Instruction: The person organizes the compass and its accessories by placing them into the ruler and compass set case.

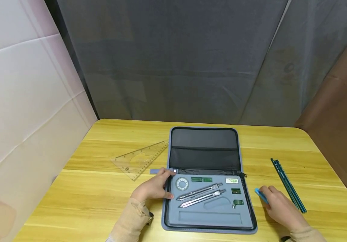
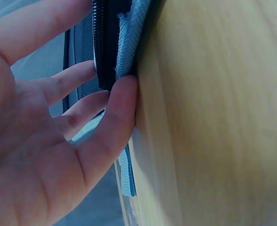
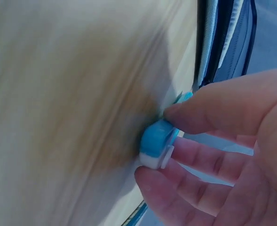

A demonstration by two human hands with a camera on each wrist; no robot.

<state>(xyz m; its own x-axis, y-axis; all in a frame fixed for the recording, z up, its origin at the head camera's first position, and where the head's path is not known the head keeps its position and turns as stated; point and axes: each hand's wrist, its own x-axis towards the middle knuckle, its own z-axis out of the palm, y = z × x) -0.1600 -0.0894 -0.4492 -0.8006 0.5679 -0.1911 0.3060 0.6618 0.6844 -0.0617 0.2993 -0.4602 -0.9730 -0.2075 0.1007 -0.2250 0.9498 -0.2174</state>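
Observation:
An unzipped blue-grey drawing-set case lies open, with two metal compasses, a round white-marked piece and small green pieces in its tray. My left hand rests at the case's left edge, thumb on the tray's side and fingers by the hinge; the left wrist view shows its fingertips touching the zipper edge. Right of the case, low over the table, my right hand pinches a small blue-and-white item between thumb and fingers. Its exact kind is unclear, since the fingers cover part of it.
A clear set square lies left of the case, one tip reaching the lid. Several dark green pencils lie beyond my right hand. A blue tab sticks out at the hinge. Grey cloth hangs behind the wooden table.

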